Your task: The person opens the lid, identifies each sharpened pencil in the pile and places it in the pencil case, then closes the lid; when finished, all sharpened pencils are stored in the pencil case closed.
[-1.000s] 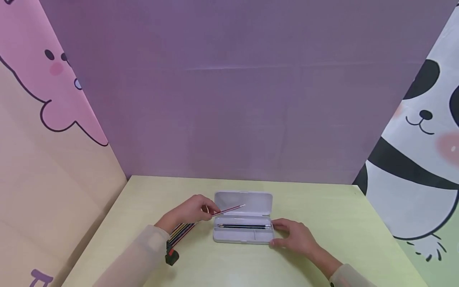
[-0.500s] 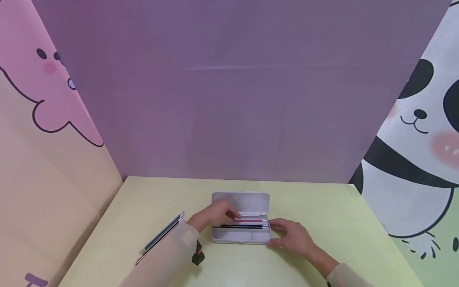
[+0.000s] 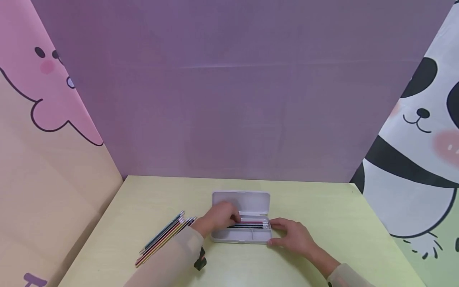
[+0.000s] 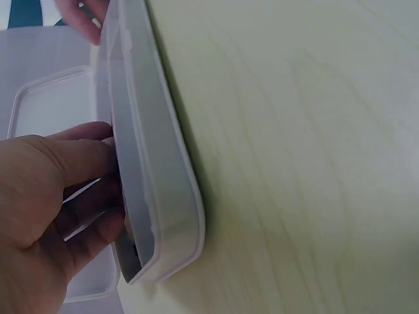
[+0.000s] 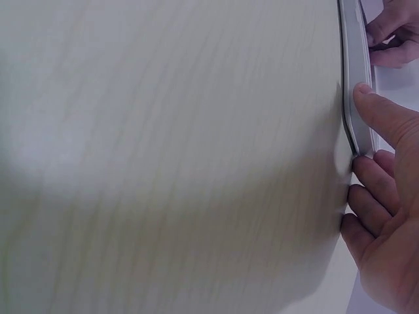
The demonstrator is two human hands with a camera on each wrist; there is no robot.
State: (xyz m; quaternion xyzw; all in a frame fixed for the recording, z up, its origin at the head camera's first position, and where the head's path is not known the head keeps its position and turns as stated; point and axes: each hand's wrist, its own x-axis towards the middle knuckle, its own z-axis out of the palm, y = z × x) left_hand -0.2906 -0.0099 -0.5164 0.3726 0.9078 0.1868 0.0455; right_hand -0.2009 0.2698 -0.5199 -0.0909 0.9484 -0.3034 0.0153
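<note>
The left hand (image 3: pixel 223 215) reaches in over the left part of the open pencil case (image 3: pixel 261 236), its forearm slanting in from the table's (image 3: pixel 308 203) near edge. Its fingers are bent, the tips down inside the case; whether they pinch a pencil cannot be told. The right hand (image 3: pixel 294 235) grips the case's right end, thumb at the near corner and fingers round toward the far one, its forearm coming in from the near right. Under and just right of the left fingers, a red pencil (image 3: pixel 252 221) and dark pencils (image 3: pixel 251 226) lie lengthwise in the case's back compartment. The lid (image 3: pixel 247 201) lies back toward the table's far edge. More loose pencils (image 3: pixel 163 236) lie slanted beside the left sleeve (image 3: pixel 172 255), toward the table's left edge.
</note>
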